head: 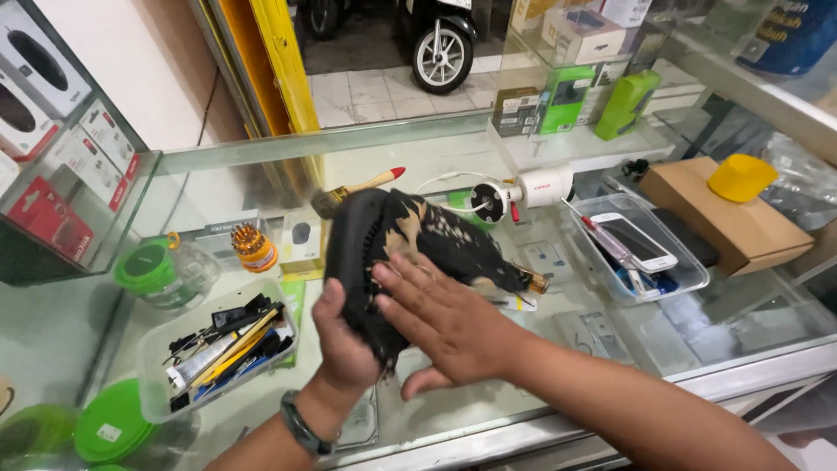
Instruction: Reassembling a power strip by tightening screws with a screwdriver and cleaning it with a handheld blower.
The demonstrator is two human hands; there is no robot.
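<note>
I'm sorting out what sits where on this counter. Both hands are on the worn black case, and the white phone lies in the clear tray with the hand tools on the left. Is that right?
Not quite. The head view shows the white phone in the clear tray on the right. The tray of hand tools on the left holds no phone. The left hand and right hand are indeed on the worn black case.

Black cloth, matt and soft-looking, its surface flaked away in tan patches. Under it the counter is glass, glossy, throwing reflections, with a metal edge strip. Brush: wooden handle, red-tipped, coarse bristles. Clear plastic trays, slightly cloudy. Cardboard box, matt brown. Yellow cap, smooth plastic. White camera, glossy plastic. Green lids, shiny plastic.
</note>
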